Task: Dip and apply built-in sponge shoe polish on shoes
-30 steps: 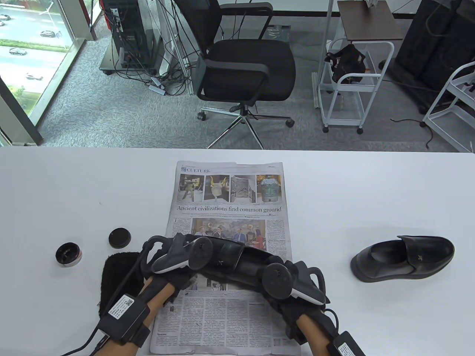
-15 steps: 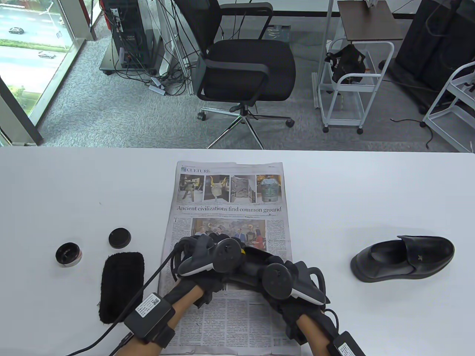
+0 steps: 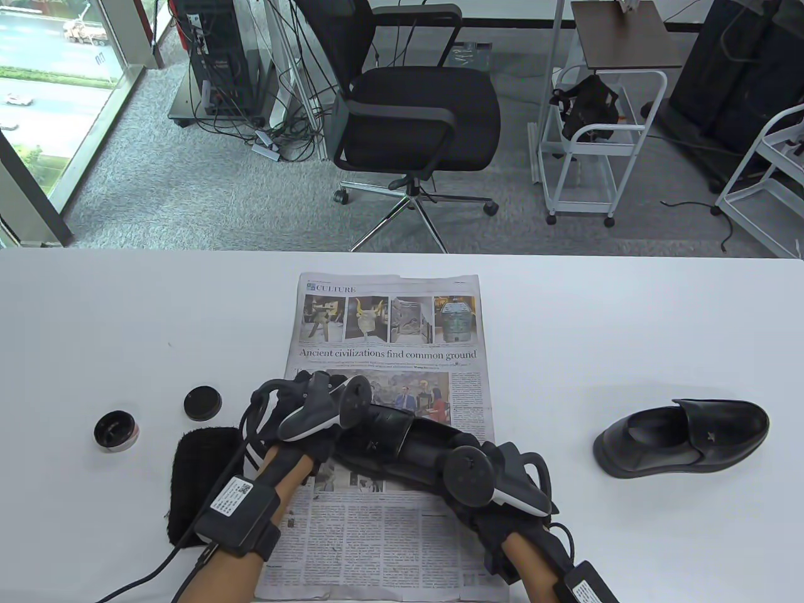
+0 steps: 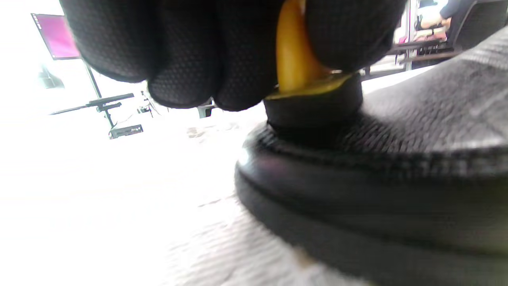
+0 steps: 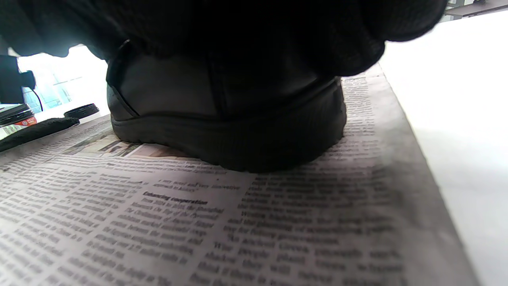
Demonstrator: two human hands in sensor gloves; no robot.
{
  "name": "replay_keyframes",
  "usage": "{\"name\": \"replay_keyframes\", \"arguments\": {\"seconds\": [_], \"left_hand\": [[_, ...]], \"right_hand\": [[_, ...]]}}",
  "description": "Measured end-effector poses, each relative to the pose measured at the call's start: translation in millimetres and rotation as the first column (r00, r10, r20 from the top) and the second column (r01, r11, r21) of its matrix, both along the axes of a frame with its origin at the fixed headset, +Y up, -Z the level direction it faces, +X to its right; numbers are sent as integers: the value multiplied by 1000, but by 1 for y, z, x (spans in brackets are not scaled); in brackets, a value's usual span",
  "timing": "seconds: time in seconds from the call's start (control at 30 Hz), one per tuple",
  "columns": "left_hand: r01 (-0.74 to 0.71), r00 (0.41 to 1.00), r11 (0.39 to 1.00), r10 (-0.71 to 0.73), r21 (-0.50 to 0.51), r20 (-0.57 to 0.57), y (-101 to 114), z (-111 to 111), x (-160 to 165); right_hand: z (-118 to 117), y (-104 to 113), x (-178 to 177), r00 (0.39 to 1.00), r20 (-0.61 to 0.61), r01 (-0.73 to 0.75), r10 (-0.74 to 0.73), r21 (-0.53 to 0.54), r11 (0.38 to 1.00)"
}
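Note:
A black loafer (image 3: 389, 440) lies on the newspaper (image 3: 383, 540) between my hands. My left hand (image 3: 320, 433) is at its toe end and pinches a yellow-handled sponge applicator (image 4: 295, 59). The applicator's black sponge (image 4: 313, 109) presses on the toe leather (image 4: 397, 131). My right hand (image 3: 487, 468) grips the heel end of the loafer (image 5: 226, 119) from above and holds it on the paper. The open polish tin (image 3: 116, 430) and its black lid (image 3: 202, 402) sit to the left on the table.
A second black loafer (image 3: 681, 436) stands on the white table (image 3: 597, 314) at the right. A black cloth (image 3: 201, 483) lies left of the newspaper, partly under my left forearm. An office chair (image 3: 414, 113) and carts stand beyond the far edge.
My left hand swept right along the shoe with the sponge, then came back left and a little farther away, to the toe. The right hand and the shoe stayed put.

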State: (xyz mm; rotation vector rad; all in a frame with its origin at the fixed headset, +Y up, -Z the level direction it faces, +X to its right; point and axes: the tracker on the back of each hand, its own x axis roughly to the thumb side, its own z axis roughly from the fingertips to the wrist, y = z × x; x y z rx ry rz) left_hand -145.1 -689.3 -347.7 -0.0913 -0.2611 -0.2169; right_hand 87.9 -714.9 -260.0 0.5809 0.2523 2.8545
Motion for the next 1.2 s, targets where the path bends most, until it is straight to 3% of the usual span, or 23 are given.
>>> {"name": "replay_keyframes", "arguments": {"seconds": [0.23,0.37,0.63,0.83,1.2], "left_hand": [[-45,998,995,49,-86,40,3,30,-7],[-72,997,996,73,-47,28,8,38,-17],[-32,985,999,36,26,-170,19,4,-83],[36,952,999,-26,27,-306,22,-17,-137],[27,905,993,-72,-114,-418,-5,-35,-182]], "right_hand": [[0,0,0,1000,6,6,-6,-2,1000],[0,0,0,1000,7,7,-7,-2,1000],[0,0,0,1000,4,2,-2,-2,1000],[0,-1,0,1000,4,4,-4,-2,1000],[0,-1,0,1000,3,0,0,3,1000]]}}
